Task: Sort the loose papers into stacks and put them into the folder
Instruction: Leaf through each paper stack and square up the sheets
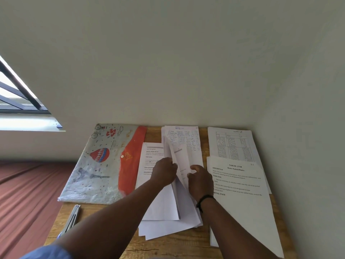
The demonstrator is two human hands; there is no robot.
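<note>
A plastic folder [97, 165], grey with a balloon print and an orange flap, lies at the table's left. Beside it a loose pile of white papers [164, 221] is spread in the middle. My left hand [164, 171] and my right hand [198, 181] hold a raised sheet [179, 165] of that pile between them, lifted on edge, fingers curled round it. A handwritten sheet [183, 137] lies behind the pile. To the right sits a printed stack headed "Water Potted Plants" [240, 199], with a table-printed stack [233, 144] behind it.
The wooden table [168, 245] stands against a white wall, with another wall close on the right. A metal clip-like tool [72, 219] lies at the table's front left. A reddish-brown bed cover [24, 193] is to the left, a window [16, 101] above it.
</note>
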